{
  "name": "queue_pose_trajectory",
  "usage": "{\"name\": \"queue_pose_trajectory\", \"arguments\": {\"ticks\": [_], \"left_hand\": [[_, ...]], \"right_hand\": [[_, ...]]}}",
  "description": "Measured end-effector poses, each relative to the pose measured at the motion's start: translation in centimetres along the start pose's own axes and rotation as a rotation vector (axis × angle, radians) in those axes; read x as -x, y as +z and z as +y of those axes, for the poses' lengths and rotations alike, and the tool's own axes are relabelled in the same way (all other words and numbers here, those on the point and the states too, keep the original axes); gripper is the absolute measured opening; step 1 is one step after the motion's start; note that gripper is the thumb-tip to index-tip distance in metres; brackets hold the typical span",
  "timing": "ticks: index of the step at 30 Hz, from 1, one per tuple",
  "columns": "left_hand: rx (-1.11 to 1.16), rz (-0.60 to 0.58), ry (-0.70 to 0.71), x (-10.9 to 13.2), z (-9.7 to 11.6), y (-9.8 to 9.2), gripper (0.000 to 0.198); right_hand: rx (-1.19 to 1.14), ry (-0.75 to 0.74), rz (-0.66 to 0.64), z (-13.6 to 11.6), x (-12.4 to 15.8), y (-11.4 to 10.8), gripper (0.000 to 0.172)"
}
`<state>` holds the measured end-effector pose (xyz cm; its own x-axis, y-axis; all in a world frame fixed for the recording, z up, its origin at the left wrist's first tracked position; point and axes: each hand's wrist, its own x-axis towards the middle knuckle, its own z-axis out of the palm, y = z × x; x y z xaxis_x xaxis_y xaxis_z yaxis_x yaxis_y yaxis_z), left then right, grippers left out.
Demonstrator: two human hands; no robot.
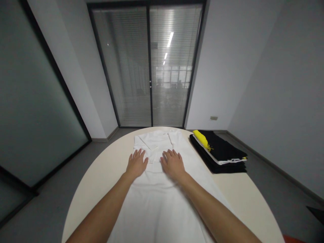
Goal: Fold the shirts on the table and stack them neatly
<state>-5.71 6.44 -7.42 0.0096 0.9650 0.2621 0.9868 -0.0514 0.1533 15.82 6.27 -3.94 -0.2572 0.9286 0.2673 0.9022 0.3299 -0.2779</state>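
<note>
A white cloth garment lies spread along the table, reaching from its far edge down to the near side between my forearms. Its far part is folded over and shows several creases; the exact kind of garment is hard to make out. My left hand rests palm down on the left border of the folded part, fingers stretched forward. Flat on the cloth to the right lies my right hand, its fingers a little apart. Neither hand grips anything.
The pale round table carries a stack of folded black cloths at the right, with a white layer and a yellow piece among them. Beyond the table stands a glass door with blinds. Frosted glass is at the left.
</note>
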Motion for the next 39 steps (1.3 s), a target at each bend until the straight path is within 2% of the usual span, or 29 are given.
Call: {"name": "queue_pose_trajectory", "arguments": {"ticks": [4, 9, 13, 18, 26, 29, 33, 39], "left_hand": [[-0.005, -0.008, 0.001, 0.0, -0.1, 0.1, 0.055], [-0.015, -0.021, -0.002, 0.1, -0.2, 0.4, 0.055], [-0.027, -0.071, 0.019, -0.7, 0.0, 0.3, 0.057], [-0.051, -0.176, 0.030, -2.0, 0.7, -0.1, 0.059], [-0.081, -0.092, -0.027, -0.4, 0.9, -0.6, 0.061], [-0.068, -0.064, -0.031, -0.4, 0.7, -0.5, 0.061], [-0.042, -0.053, -0.013, -0.8, 0.7, -0.2, 0.060], [-0.023, -0.048, -0.005, -1.0, 0.7, -0.2, 0.057]], "right_hand": [[0.019, 0.082, 0.046, 4.2, -3.2, -1.1, 0.047], [0.022, 0.126, -0.066, 9.1, -5.0, -0.1, 0.059], [0.091, 0.168, -0.116, 10.4, -4.8, 1.2, 0.063], [0.138, 0.296, -0.109, 10.5, -4.7, 1.1, 0.063], [0.146, 0.310, -0.171, 9.6, -5.8, 0.2, 0.061], [0.191, 0.321, -0.109, 8.3, -6.5, -0.1, 0.054], [0.198, 0.173, 0.007, 5.0, -7.9, 0.0, 0.042], [0.108, -0.020, -0.024, -1.6, -11.1, 1.9, 0.044]]}}
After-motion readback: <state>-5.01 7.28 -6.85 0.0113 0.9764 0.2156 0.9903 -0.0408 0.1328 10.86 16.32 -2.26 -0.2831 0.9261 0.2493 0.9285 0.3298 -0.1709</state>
